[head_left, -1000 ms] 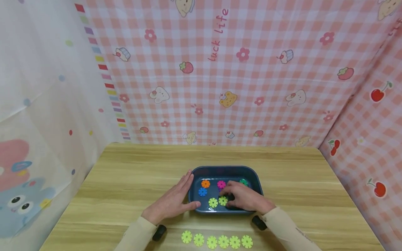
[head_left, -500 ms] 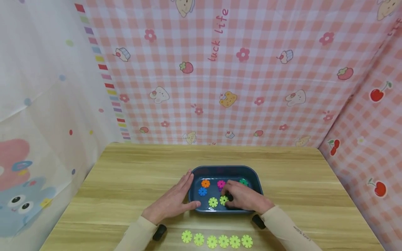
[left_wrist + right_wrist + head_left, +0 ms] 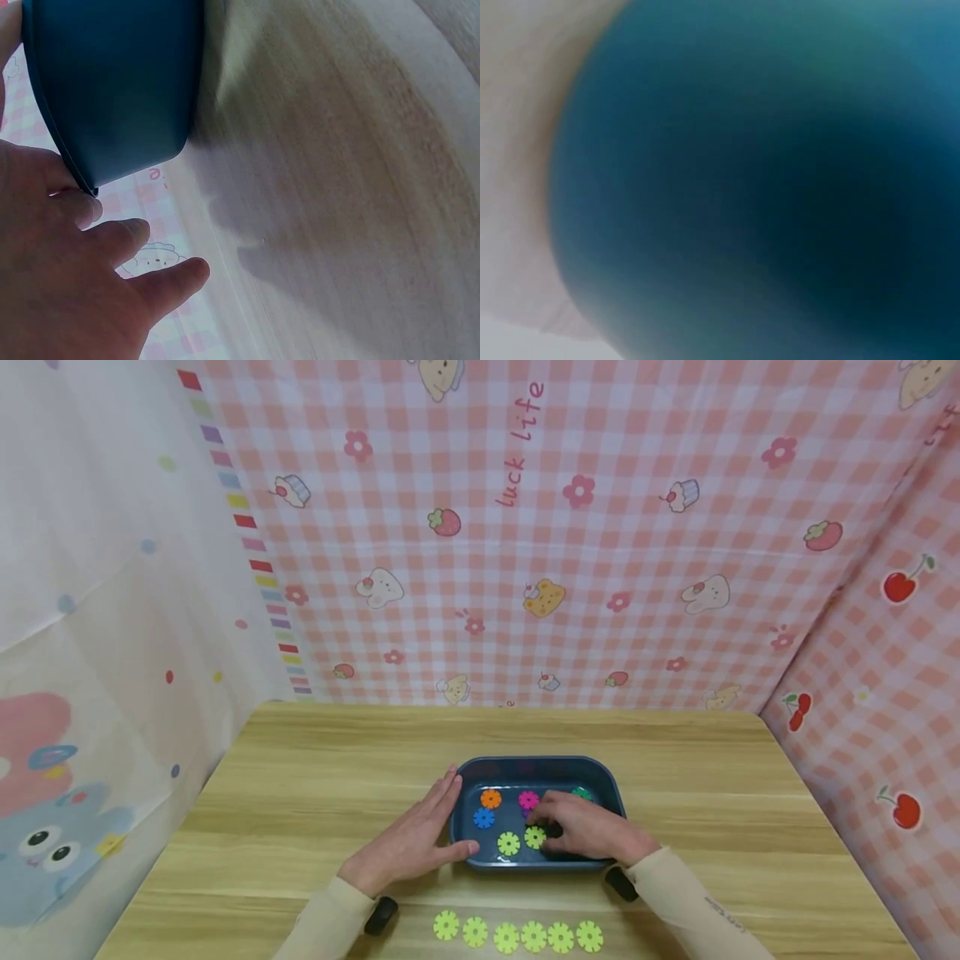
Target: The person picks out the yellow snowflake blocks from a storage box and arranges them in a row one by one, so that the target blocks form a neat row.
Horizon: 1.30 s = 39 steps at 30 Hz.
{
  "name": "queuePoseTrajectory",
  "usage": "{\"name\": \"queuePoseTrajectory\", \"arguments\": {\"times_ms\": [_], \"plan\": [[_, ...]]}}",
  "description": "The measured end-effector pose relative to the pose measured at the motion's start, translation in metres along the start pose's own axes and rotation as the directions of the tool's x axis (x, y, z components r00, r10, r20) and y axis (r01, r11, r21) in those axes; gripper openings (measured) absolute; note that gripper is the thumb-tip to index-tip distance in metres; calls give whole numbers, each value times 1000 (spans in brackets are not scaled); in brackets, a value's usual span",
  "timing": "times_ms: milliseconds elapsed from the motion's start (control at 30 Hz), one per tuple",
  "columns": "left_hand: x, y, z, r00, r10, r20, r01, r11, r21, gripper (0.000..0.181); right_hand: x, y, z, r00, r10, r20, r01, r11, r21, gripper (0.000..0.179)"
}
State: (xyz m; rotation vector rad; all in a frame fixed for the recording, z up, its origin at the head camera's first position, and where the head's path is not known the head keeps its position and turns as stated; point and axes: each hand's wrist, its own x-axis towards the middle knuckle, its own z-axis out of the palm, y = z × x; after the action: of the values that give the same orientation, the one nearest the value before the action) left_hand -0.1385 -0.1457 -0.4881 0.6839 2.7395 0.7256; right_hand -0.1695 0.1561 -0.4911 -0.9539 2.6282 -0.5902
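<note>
We saw six lime discs (image 3: 528, 935) near the tray (image 3: 517, 772); inside lay an orange disc (image 3: 486, 799) and a blue disc (image 3: 480, 820). Our left hand (image 3: 412, 843) touched the tray's edge, fingers straight. Our right hand (image 3: 581, 829) blocked our view beside a round, notched lime disc (image 3: 534, 832) inside; whether pinching, we couldn't tell.

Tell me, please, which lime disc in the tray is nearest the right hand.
The rightmost lime disc in the tray, by the right hand; the other lime disc lies farther left.
</note>
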Motion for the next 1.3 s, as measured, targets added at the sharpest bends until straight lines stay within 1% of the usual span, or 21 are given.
{"name": "queuePoseTrajectory", "arguments": {"times_ms": [133, 267, 367, 433, 600, 800, 900, 1067, 1200, 1300], "plan": [[-1, 1, 0, 1000, 1, -4, -1, 1000, -1, 100, 0, 1, -1, 1000, -16, -2, 16, 1000, 3, 31], [-1, 1, 0, 1000, -3, -5, 3, 1000, 0, 100, 1, 0, 0, 1000, 16, -3, -16, 1000, 0, 27], [-1, 0, 0, 1000, -5, -5, 5, 1000, 3, 100, 1, 0, 1, 1000, 17, -12, -17, 1000, -13, 27], [-1, 0, 0, 1000, -6, -4, 6, 1000, 6, 100, 1, 0, 2, 1000, -4, -23, 3, 1000, -18, 28], [-1, 1, 1, 1000, -10, -2, 10, 1000, 8, 100, 2, 2, 3, 998, -58, -28, 58, 998, 4, 29], [0, 1, 1, 1000, 0, -5, 0, 1000, 0, 100, 1, 2, 3, 996, -76, -38, 75, 997, -11, 25], [0, 0, 1, 1000, 9, -9, -9, 1000, -2, 99, 0, 1, 2, 997, -70, -36, 69, 997, -29, 25], [-1, 0, 1, 1000, 3, -8, -3, 1000, 1, 100, -1, 1, 1, 997, -59, -45, 56, 997, -55, 26], [-1, 1, 1, 1000, -5, -4, 5, 1000, 5, 101, -4, -2, -2, 997, -27, -77, 22, 998, -65, 28], [-1, 0, 1, 1000, -2, -7, 2, 1000, 4, 101, -8, -5, -5, 994, -2, -111, -4, 999, -55, 30]]}}
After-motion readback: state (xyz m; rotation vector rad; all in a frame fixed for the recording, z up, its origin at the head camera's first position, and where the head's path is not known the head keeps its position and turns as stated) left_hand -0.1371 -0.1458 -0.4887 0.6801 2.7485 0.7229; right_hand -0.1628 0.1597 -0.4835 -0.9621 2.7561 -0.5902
